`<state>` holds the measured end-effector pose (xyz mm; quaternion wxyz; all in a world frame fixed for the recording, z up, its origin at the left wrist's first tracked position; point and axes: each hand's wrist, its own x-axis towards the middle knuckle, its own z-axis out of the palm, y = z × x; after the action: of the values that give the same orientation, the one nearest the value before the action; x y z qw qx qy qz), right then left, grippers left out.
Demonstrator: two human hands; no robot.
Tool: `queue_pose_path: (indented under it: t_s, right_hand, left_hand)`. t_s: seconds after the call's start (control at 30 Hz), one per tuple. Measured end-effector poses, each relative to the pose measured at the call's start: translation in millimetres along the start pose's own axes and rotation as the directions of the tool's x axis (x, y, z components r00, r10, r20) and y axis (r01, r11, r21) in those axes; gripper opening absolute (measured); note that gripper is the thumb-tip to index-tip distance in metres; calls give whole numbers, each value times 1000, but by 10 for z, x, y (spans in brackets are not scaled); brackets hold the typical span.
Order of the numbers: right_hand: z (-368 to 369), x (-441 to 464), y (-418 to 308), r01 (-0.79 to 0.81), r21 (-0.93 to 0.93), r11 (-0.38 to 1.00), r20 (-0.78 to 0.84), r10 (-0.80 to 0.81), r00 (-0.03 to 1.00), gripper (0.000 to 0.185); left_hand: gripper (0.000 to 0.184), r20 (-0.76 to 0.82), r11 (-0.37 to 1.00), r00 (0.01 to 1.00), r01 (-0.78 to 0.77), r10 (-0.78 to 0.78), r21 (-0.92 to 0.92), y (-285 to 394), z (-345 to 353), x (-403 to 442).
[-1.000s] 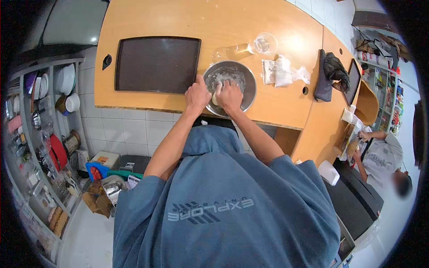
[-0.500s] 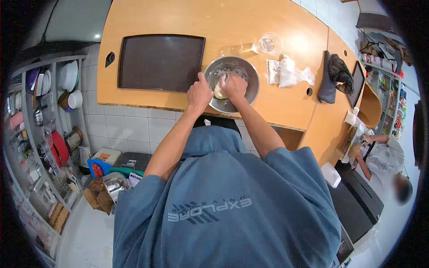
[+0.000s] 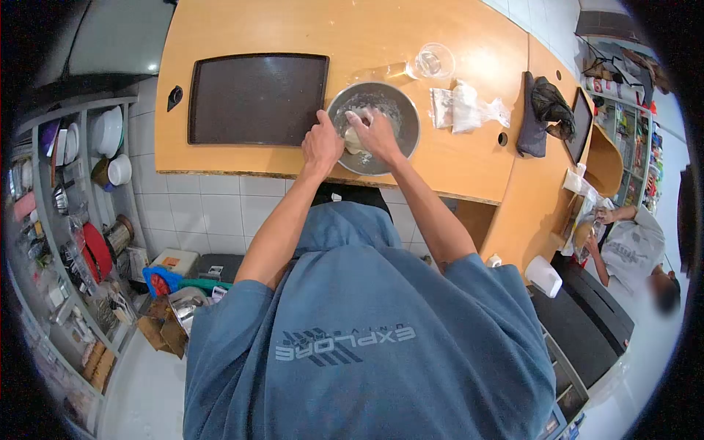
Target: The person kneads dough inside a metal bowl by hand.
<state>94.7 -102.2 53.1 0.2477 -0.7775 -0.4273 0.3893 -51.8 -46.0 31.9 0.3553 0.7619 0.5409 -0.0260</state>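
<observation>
A grey metal mixing bowl (image 3: 413, 132) sits near the table's front edge, its inner wall smeared with flour. Low on its left side lies a pale lump of dough (image 3: 353, 142). My left hand (image 3: 323, 147) is closed on the bowl's left rim. Inside the bowl, my right hand (image 3: 377, 136) has bent, flour-coated fingers at the dough; part of the lump is hidden beneath it.
To the left lies a dark baking tray (image 3: 257, 99). Behind the bowl are a clear plastic cup (image 3: 435, 60) and, rightward, white powder bags (image 3: 469, 107). A black bag (image 3: 553, 110) rests farther right. Another person (image 3: 631, 246) works at the right side.
My right hand has risen slightly off its pressed position and its thumb now shows, uncovering more of the dough. My left hand stays on the rim. The whole view has shifted a little.
</observation>
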Motion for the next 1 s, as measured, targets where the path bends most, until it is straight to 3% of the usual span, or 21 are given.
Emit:
queue_pose_path:
  t_s: [0.1,0.2,0.3,0.4,0.5,0.6,0.7,0.8,1.0]
  right_hand:
    - [443,18,322,-28,-229,973,-234,-28,972,47]
    - [550,-150,194,-56,-279,959,-216,-5,976,34]
    - [631,-176,169,-9,-321,947,-343,-107,933,32]
    - [626,-131,204,-78,-439,895,-326,-78,942,30]
    - [661,-23,347,-57,-520,853,-342,-146,928,30]
    - [713,107,411,-61,-513,856,-406,-180,896,30]
    - [674,242,456,-109,-506,856,-359,-94,928,30]
    - [667,327,512,-58,-475,878,-403,-159,901,26]
    - [375,461,396,-157,-353,922,-186,95,978,36]
  left_hand:
    - [46,42,1000,999,-16,16,16,82,-149,-71]
    - [47,40,1000,999,-15,15,-6,33,-107,-42]
    - [46,53,999,999,12,-9,-43,-22,-97,-18]
    - [46,79,1000,997,11,-9,-23,-10,-91,4]
    - [43,43,1000,999,-29,28,6,15,-71,13]
    - [40,38,999,998,-44,44,10,-22,-25,40]
    - [38,6,998,998,-63,63,-6,-47,5,31]
    - [39,-17,999,999,-42,42,-13,-55,27,11]
    - [43,-4,1000,1000,15,-15,2,69,-58,-54]
